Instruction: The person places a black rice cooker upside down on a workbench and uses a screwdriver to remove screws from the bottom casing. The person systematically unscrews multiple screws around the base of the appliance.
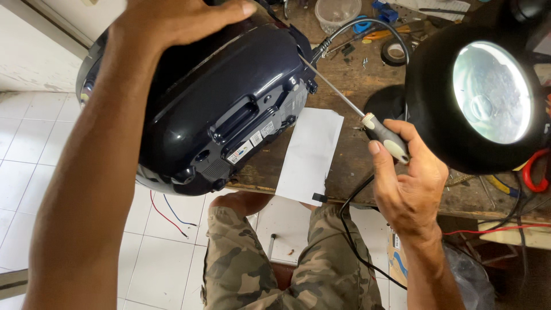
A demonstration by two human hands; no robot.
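Note:
My left hand [172,20] lies flat on top of a large glossy black appliance housing [218,103] and steadies it on the edge of a worn wooden workbench [356,155]. The housing's back shows a recessed handle, labels and screw holes. My right hand [407,183] grips a screwdriver [384,138] by its black and grey handle. Its long thin shaft runs up and left, and the tip meets the housing near its upper right edge.
A round lit magnifier lamp [488,95] on a gooseneck hangs at the right. A white sheet of paper [310,155] lies on the bench. Tape roll [395,53], clear cup [337,12], small tools at the back. Black cable [356,235], red and blue wires [166,215] over tiled floor.

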